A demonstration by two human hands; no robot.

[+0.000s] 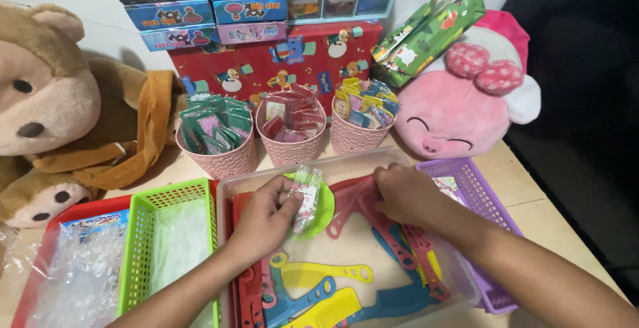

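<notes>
A small clear packet (306, 198) of pink-and-white bits sits pinched in the left hand (266, 218), whose grip is closed on it above a green dish (324, 209) in the clear tray (346, 165). The right hand (406, 195) curls closed on a red comb (349, 201) just beside it.

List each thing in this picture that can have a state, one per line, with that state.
left hand: closed on a small clear packet
small clear packet: held, upright over the clear tray
right hand: fingers on a red comb
red comb: lying in the tray, touched
clear tray: open, holding combs
green basket: open, plastic wrap inside
purple basket: open
three pink cups: upright, full of packets
</notes>
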